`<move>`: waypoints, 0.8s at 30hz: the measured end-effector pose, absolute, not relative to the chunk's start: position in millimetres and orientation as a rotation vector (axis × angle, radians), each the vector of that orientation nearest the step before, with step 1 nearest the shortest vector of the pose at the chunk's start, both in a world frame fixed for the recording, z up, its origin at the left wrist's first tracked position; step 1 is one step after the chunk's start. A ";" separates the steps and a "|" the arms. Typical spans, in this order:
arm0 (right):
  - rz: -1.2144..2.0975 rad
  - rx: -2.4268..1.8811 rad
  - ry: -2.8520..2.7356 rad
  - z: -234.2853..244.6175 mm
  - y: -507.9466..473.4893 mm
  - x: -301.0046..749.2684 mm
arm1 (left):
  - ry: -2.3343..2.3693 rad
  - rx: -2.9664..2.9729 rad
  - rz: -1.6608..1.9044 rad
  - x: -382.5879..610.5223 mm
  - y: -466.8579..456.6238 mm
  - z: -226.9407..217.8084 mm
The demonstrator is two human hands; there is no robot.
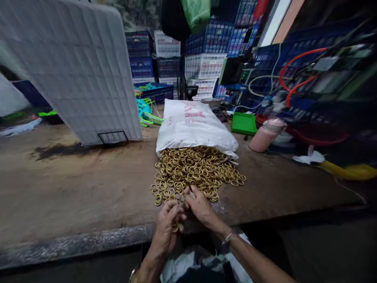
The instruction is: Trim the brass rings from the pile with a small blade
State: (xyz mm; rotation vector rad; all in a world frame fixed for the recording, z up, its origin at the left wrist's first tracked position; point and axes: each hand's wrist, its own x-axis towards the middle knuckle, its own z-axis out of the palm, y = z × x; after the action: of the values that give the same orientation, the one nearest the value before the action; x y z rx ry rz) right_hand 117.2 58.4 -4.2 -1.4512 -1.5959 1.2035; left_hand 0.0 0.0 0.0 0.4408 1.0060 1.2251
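A heap of brass-coloured metal rings (194, 169) spills out of a white sack (193, 124) onto the wooden workbench (73, 188). My left hand (167, 223) is closed around a small bunch of the rings at the bench's near edge. My right hand (200, 206) is pinched beside it, touching the same bunch and the front of the heap. A thin metal piece sticks up from the right hand's fingers; I cannot make out what it is.
A large white crate (79, 67) leans on the bench at the left. A green tray (244, 124), a pink bottle (266, 135) and red and white hoses (294, 74) lie at the right. Blue and white crates (203, 55) are stacked behind.
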 end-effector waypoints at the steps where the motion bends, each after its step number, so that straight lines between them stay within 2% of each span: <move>1: 1.233 -1.421 -1.572 -3.9 53.2 118.6 | 1.020 0.478 1.231 2.9 1.5 -1.5; 7: 1.305 -1.320 -1.579 -0.9 38.9 127.9 | 1.192 0.737 1.195 14.2 5.4 -8.1; 12: 1.114 -1.363 -1.728 6.9 39.4 134.4 | 1.246 1.061 1.266 15.3 3.9 -3.2; 15: 1.130 -1.323 -1.753 6.2 38.7 135.5 | 1.251 1.201 1.263 15.4 4.3 0.9; 24: 1.507 -1.305 -1.489 -13.3 40.6 138.1 | 1.043 0.755 0.985 16.5 3.1 0.5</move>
State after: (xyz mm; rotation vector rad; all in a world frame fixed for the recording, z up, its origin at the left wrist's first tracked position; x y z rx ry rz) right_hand 138.1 40.6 -13.3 -1.3053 -1.4892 1.5074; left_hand 16.5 3.1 0.5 0.7548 1.0433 0.9848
